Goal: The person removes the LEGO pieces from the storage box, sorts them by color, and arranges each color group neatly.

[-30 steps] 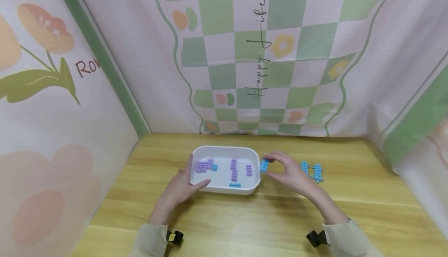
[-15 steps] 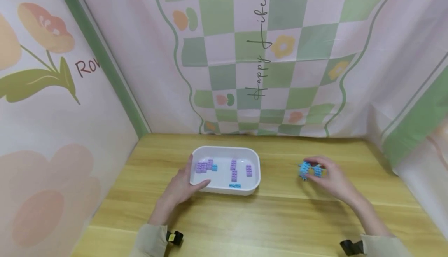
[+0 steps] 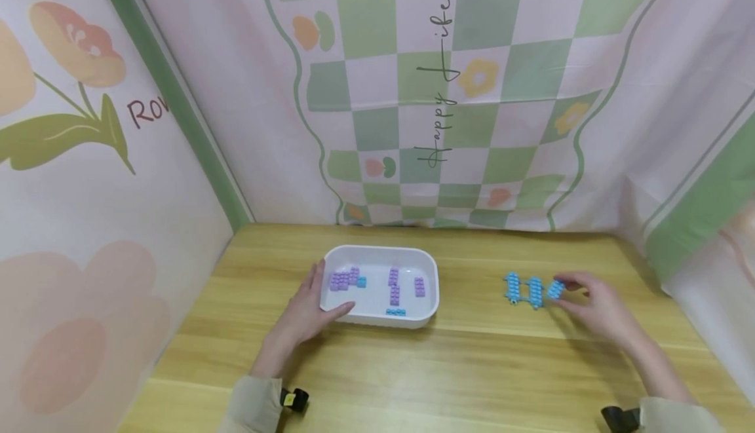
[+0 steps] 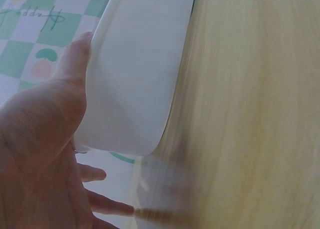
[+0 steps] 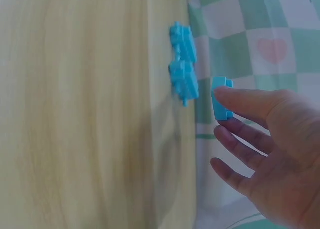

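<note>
My right hand (image 3: 601,305) pinches a light-blue building block (image 3: 555,289) between thumb and fingers, over the right part of the table. Just left of it stand two joined light-blue block pieces (image 3: 535,291) with small pegs at their ends; the right wrist view shows the pair (image 5: 184,79) beside the held block (image 5: 218,105). My left hand (image 3: 307,312) grips the left end of a white plastic box (image 3: 377,320), its thumb over the front rim. In the left wrist view the box's outer wall (image 4: 135,74) lies against the thumb, with other fingers spread below.
Inside the box lie several purple blocks (image 3: 394,295), a small blue block (image 3: 362,282) and a flat blue strip (image 3: 396,312). The wooden table (image 3: 413,380) meets a patterned cloth (image 3: 436,184) at its back edge.
My right hand has carried the blue block from beside the box's right end rightward, past the two blue pieces. The left hand and box have stayed put.
</note>
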Available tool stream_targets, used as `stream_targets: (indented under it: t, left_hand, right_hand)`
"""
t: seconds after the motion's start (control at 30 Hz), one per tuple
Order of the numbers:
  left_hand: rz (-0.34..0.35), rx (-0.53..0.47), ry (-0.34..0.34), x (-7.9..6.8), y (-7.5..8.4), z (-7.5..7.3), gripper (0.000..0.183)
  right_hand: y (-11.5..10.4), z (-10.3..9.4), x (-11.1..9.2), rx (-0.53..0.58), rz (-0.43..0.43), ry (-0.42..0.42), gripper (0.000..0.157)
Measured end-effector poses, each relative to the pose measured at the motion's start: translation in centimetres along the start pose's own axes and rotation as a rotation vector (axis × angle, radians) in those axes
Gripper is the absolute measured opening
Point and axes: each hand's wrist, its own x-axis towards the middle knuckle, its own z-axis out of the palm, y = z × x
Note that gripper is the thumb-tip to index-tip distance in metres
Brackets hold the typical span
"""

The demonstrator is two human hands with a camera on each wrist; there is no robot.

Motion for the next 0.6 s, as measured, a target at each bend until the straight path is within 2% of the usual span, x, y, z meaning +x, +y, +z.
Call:
stream_targets:
  t: [0.17, 0.6]
  left_hand:
    - [0.000, -0.004, -0.002, 0.0, 0.0, 0.0, 0.125]
    - [0.003, -0.002, -0.007, 0.1, -0.1, 0.0, 0.126]
  right_hand:
    - [0.5, 0.0, 0.0, -0.027, 0.010, -0.017, 0.046]
    - [1.5, 0.8, 0.4, -0.016, 0.074, -0.140, 0.046]
